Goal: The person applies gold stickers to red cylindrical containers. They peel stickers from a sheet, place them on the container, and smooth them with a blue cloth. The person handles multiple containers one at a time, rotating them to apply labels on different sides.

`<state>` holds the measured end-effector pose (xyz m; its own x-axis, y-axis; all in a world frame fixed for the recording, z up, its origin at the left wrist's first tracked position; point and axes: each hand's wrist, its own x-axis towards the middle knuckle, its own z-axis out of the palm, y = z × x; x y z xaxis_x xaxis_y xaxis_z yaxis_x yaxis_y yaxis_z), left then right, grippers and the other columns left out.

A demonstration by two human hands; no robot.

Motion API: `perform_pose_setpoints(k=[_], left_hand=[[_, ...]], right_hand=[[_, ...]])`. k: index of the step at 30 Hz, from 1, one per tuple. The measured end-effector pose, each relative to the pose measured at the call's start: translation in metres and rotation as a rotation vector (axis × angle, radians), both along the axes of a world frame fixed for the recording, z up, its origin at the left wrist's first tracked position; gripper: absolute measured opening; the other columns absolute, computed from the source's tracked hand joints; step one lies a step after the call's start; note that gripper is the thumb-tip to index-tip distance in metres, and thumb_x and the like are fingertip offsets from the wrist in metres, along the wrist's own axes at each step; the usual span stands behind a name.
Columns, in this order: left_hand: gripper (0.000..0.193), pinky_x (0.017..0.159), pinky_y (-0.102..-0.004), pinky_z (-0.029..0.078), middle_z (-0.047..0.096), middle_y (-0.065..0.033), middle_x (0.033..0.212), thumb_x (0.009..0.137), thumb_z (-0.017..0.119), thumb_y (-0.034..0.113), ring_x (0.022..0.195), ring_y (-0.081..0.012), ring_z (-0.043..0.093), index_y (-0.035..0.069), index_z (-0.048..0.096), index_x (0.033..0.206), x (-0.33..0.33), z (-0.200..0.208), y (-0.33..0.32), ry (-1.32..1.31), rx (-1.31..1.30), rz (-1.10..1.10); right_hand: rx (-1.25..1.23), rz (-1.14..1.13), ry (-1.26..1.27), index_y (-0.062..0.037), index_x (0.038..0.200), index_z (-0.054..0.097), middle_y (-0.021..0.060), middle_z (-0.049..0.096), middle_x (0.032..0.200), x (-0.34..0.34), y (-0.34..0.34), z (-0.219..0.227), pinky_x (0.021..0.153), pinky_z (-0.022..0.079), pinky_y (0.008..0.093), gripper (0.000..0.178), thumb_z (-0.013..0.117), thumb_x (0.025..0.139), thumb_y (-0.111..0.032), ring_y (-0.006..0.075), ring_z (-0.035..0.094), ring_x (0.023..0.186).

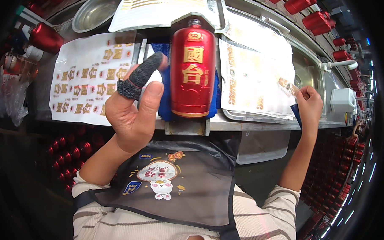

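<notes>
A red bottle [192,94] with gold characters lies, neck away from me, in a holder over blue cloth [215,95] at the centre. Just to its left is my left hand [135,107], raised, with dark grey knit sleeves on the fingers. Thumb and index finger stand apart around a white piece [154,77], mostly hidden, whose kind I cannot make out. On the right, my right hand [309,102] pinches the end of a small gold-and-white decal strip [288,86] at the edge of the decal sheets [250,86].
Another decal sheet [81,74] lies left of the bottle. A metal bowl [96,11] and more sheets [158,9] are at the back. On the right are a sink [303,71], a faucet [344,65] and a white jug [343,100]. Red bottles [47,37] surround the bench.
</notes>
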<state>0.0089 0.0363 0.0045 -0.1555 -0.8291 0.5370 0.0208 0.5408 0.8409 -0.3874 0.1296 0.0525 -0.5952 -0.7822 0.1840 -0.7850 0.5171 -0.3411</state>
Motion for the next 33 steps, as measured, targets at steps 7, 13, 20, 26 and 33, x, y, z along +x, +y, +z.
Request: perform_pose_setpoints(k=[7, 13, 20, 26, 33], left_hand=[[0.043, 0.072, -0.0362, 0.053, 0.069, -0.0179, 0.095, 0.088, 0.071, 0.021, 0.082, -0.0284, 0.067, -0.006, 0.061, 0.121, -0.048, 0.033, 0.01, 0.0, -0.16, -0.383], [0.037, 0.065, -0.034, 0.051, 0.066, -0.0126, 0.083, 0.083, 0.077, 0.019, 0.071, -0.0227, 0.065, -0.003, 0.061, 0.107, -0.024, 0.045, 0.032, -0.252, 0.34, -0.684], [0.059, 0.066, -0.0189, 0.045, 0.06, 0.0052, 0.083, 0.087, 0.071, -0.001, 0.072, -0.0013, 0.053, 0.001, 0.052, 0.143, 0.045, 0.032, 0.025, -0.112, 0.793, -0.483], [0.046, 0.067, -0.0196, 0.049, 0.064, 0.0013, 0.085, 0.088, 0.073, 0.0, 0.075, -0.0045, 0.059, -0.001, 0.059, 0.132, 0.036, 0.015, -0.008, 0.06, 0.77, -0.353], [0.016, 0.074, -0.0233, 0.052, 0.067, -0.002, 0.087, 0.086, 0.074, -0.001, 0.079, -0.0076, 0.062, 0.002, 0.064, 0.099, 0.025, -0.007, -0.019, 0.135, 0.779, -0.349]], right_hand=[[0.195, 0.686, -0.506, 0.0034, 0.078, 0.064, 0.0028, 0.06, 0.065, 0.133, -0.015, 0.097, 0.057, 0.039, 0.0219, 0.009, 0.068, 0.082, -0.003, 0.0052, 0.052, 0.062], [0.202, 0.591, -0.7, 0.002, 0.074, 0.061, -0.0019, 0.056, 0.065, 0.147, 0.003, 0.109, 0.054, 0.032, 0.0215, 0.014, 0.072, 0.074, -0.006, 0.0031, 0.045, 0.059], [0.032, 0.489, -1.066, -0.0018, 0.08, 0.064, -0.0039, 0.06, 0.075, 0.177, 0.005, 0.019, 0.061, 0.037, 0.0183, 0.015, 0.077, 0.082, -0.009, 0.0011, 0.049, 0.068], [-0.165, 0.342, -1.207, -0.0011, 0.089, 0.067, -0.0027, 0.064, 0.08, 0.182, -0.017, -0.011, 0.061, 0.041, 0.0175, 0.009, 0.073, 0.088, -0.007, 0.0017, 0.052, 0.069], [-0.197, 0.313, -1.262, -0.0015, 0.088, 0.066, -0.0022, 0.064, 0.079, 0.177, -0.022, -0.019, 0.06, 0.04, 0.0163, 0.008, 0.072, 0.089, -0.006, 0.0008, 0.053, 0.069]])
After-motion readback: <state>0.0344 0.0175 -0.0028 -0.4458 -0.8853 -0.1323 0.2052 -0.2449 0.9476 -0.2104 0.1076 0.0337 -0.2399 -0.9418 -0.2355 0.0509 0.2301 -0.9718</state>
